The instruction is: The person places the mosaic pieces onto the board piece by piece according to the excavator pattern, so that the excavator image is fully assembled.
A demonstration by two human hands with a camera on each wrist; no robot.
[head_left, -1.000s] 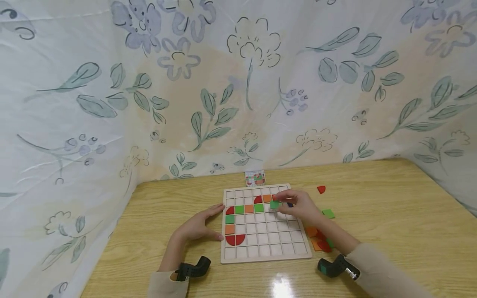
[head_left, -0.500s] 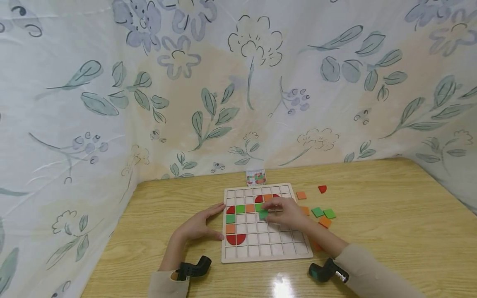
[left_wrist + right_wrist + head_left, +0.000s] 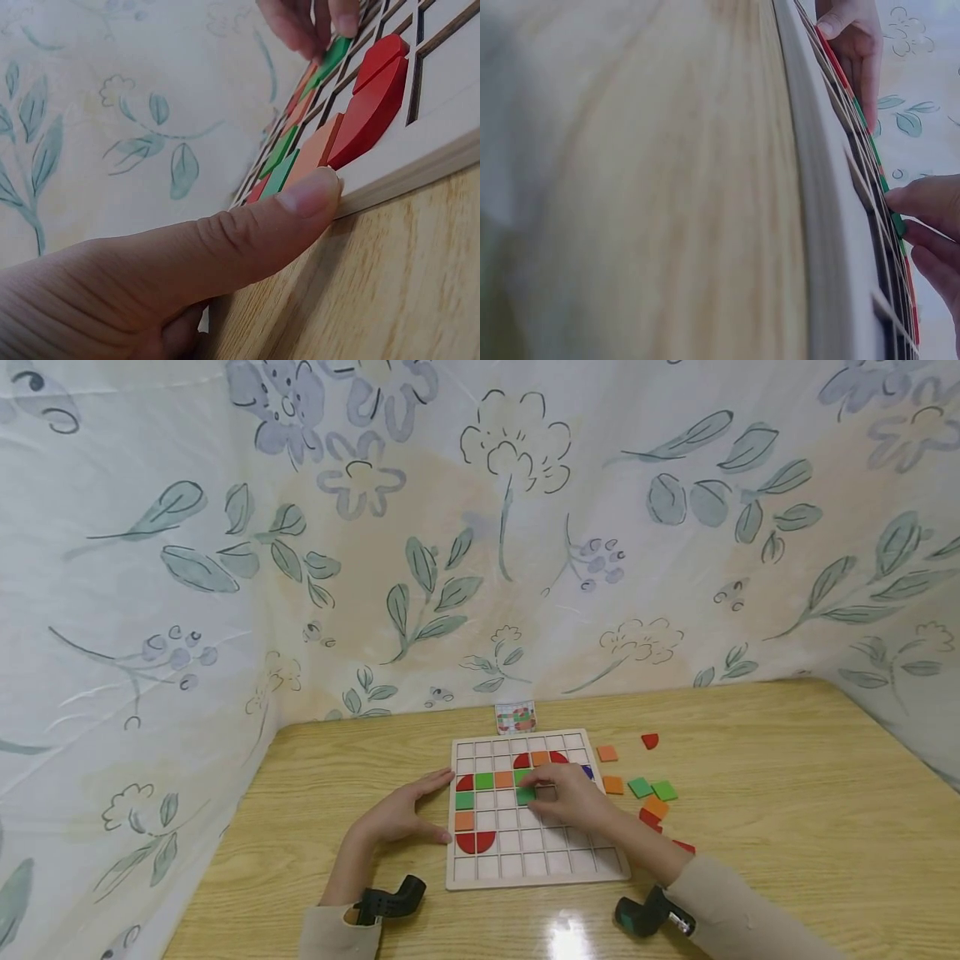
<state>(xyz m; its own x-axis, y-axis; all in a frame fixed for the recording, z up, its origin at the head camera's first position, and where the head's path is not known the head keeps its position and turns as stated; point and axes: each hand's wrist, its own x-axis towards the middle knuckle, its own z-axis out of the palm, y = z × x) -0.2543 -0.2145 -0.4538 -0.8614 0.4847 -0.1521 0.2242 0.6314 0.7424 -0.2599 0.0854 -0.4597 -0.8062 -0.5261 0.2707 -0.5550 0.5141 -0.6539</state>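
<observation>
A pale wooden grid board (image 3: 537, 884) lies on the table, partly filled with coloured pieces. My right hand (image 3: 573, 797) pinches a green square tile (image 3: 525, 797) between thumb and fingers, just below a lighter green tile in the board; the right wrist view shows the tile tilted at the grid surface. Whether it sits fully in its cell cannot be told. Against the board's left edge rests my left hand (image 3: 393, 814), fingers and thumb extended. In the left wrist view its thumb (image 3: 311, 193) touches the rim beside an orange tile (image 3: 315, 154) and red rounded pieces (image 3: 369, 105).
Loose pieces lie right of the board: orange squares (image 3: 607, 753), green squares (image 3: 663, 790), a red quarter-round (image 3: 650, 741) and others partly behind the right arm. A small patterned card (image 3: 516, 717) stands behind the board. Floral cloth (image 3: 420, 610) hangs behind the table.
My right hand has carried the green tile left and slightly nearer, from the board's upper right to below the light green tile. My left hand stays at the edge.
</observation>
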